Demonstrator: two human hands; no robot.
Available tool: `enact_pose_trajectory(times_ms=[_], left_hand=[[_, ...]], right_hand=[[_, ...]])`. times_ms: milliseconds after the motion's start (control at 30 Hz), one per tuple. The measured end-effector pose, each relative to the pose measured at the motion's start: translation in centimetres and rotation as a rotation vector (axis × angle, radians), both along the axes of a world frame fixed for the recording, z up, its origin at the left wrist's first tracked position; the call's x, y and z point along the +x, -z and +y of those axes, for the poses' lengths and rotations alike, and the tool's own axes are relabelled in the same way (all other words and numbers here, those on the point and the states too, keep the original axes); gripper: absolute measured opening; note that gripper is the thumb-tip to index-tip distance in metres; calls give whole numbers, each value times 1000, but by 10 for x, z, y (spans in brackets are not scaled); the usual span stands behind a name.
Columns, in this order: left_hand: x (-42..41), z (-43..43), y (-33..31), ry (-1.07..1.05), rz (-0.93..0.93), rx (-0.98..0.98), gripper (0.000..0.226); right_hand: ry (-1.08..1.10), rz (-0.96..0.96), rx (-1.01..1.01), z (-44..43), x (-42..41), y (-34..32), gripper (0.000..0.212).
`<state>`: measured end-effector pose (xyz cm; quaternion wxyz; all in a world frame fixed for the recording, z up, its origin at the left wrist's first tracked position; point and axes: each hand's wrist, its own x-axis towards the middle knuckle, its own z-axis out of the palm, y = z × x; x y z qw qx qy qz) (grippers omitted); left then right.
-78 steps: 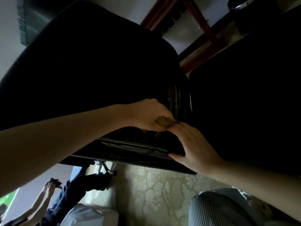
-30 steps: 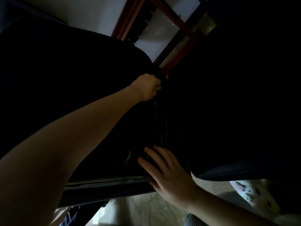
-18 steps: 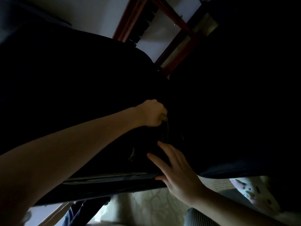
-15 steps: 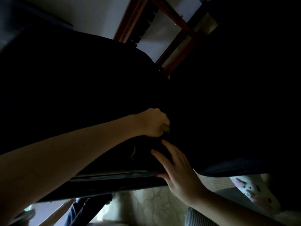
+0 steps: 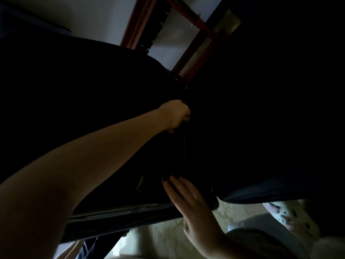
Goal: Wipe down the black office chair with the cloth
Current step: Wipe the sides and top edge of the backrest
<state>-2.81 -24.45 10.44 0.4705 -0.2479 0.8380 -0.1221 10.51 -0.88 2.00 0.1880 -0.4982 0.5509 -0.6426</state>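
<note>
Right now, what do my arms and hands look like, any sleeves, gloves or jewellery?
Both forearms are bare, no sleeves in view. Left hand and right hand are gloveless; no watch or ring shows in the dim light.

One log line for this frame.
left hand grips cloth in black office chair crevice | right hand flat on chair edge | phase: wiping

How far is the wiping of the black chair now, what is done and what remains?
Done: cannot tell; the chair is too dark to show wiped areas. In hand: the left hand grips a brownish scrap, likely the cloth, in the gap between chair parts; the right hand rests flat on the lower edge. Left: probably the outer surfaces.
</note>
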Motion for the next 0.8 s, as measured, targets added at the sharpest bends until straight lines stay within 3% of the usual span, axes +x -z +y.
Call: enact_pose_trajectory(times_ms=[100, 233, 633, 733, 800], left_hand=[[-4, -8, 18, 153, -29, -89, 15], [5, -4, 28, 200, -69, -130, 22], [31, 37, 28, 360, -432, 77, 34], [35, 55, 20, 294, -400, 169, 32], [36, 66, 11, 245, -361, 212, 28]], right_hand=[[14, -23, -9, -2, 2, 0, 127], [-7, 3, -11, -2, 1, 2, 133], [-21, 63, -17, 1, -9, 6, 131], [5, -22, 5, -2, -6, 10, 116], [80, -123, 10, -2, -7, 13, 90]])
